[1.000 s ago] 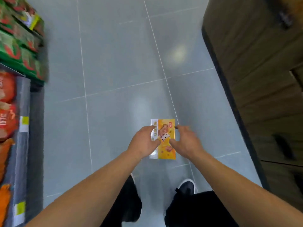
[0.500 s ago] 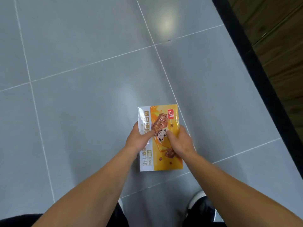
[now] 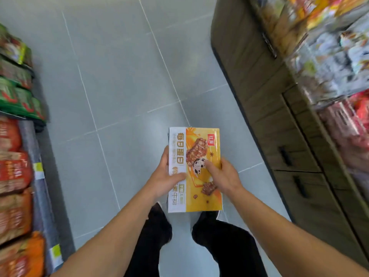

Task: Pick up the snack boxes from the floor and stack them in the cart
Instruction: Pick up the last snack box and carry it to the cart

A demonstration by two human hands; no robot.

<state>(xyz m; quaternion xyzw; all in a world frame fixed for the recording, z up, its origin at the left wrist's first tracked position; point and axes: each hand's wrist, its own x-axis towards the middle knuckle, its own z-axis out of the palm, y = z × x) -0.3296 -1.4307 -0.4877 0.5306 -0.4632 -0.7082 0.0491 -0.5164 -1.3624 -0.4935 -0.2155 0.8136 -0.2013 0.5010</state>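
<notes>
A flat yellow and white snack box (image 3: 201,142) with printed food pictures is held face up in front of me, above the grey tiled floor. My left hand (image 3: 166,177) grips its left edge, thumb lying on the white panel. My right hand (image 3: 223,176) grips the right edge, thumb pressed on the yellow face. The box hangs over my feet. No cart is in view, and no other box lies on the visible floor.
A shelf (image 3: 18,176) of red, orange and green snack bags lines the left side. A wooden cabinet (image 3: 279,136) with dark drawer handles and packed goods on top runs along the right. The tiled aisle (image 3: 119,76) stretches ahead between them.
The box has come up from the floor, held in both hands, and appears larger. The view has tilted up, so both side shelves are back in sight.
</notes>
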